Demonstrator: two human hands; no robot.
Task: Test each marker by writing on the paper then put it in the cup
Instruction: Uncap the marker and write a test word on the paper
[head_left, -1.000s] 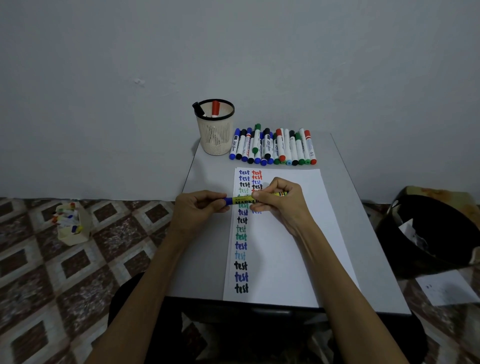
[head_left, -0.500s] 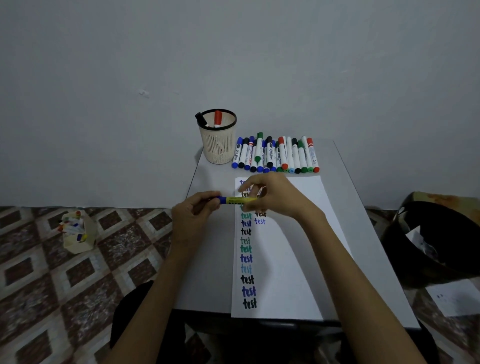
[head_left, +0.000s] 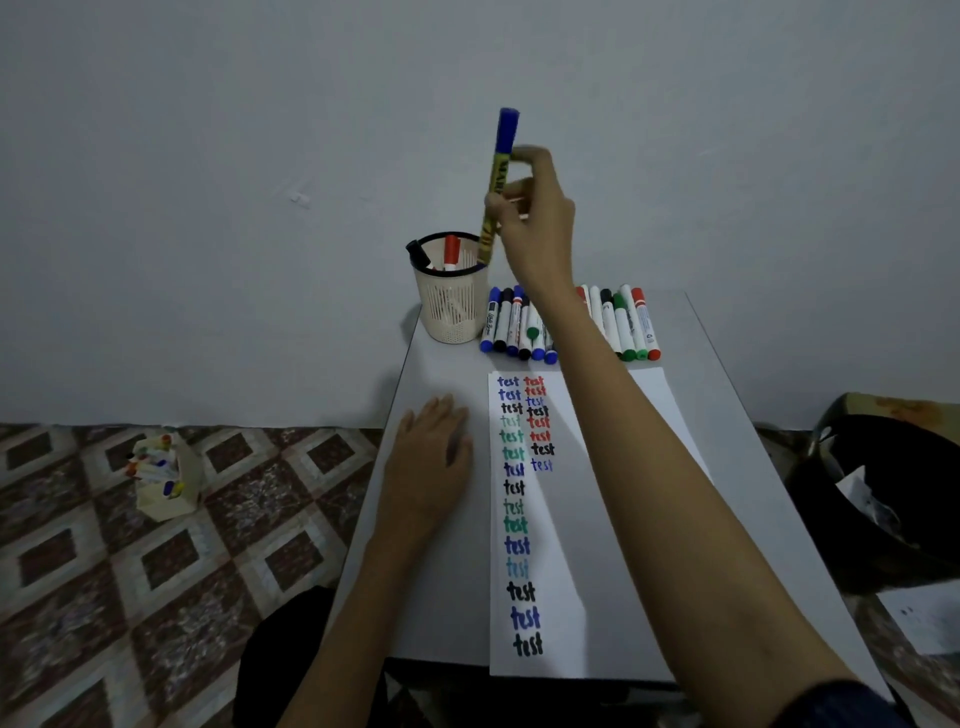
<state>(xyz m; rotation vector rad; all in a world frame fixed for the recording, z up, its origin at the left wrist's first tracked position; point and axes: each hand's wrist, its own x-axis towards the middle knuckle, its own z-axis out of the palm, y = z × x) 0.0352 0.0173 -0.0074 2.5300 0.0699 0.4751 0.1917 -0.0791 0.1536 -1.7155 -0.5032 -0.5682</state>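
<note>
My right hand (head_left: 535, 223) grips a yellow marker with a blue cap (head_left: 500, 171) upright, cap up, its lower end at the right rim of the cream mesh cup (head_left: 451, 306). A red-capped marker (head_left: 451, 253) and a black one (head_left: 417, 253) stand inside the cup. My left hand (head_left: 431, 457) rests flat on the table, left of the white paper (head_left: 613, 571), which carries two columns of the word "test" in several colours. A row of several capped markers (head_left: 631, 325) lies behind the paper, partly hidden by my right forearm.
The small grey table (head_left: 769, 467) stands against a plain wall. On the tiled floor to the left sits a small box of markers (head_left: 158, 480). A black bin (head_left: 878, 499) with paper in it and a loose sheet (head_left: 922, 616) are on the right.
My left hand let go of the marker and dropped flat onto the table. My right hand lifted the capped marker from above the paper up to the cup and turned it upright.
</note>
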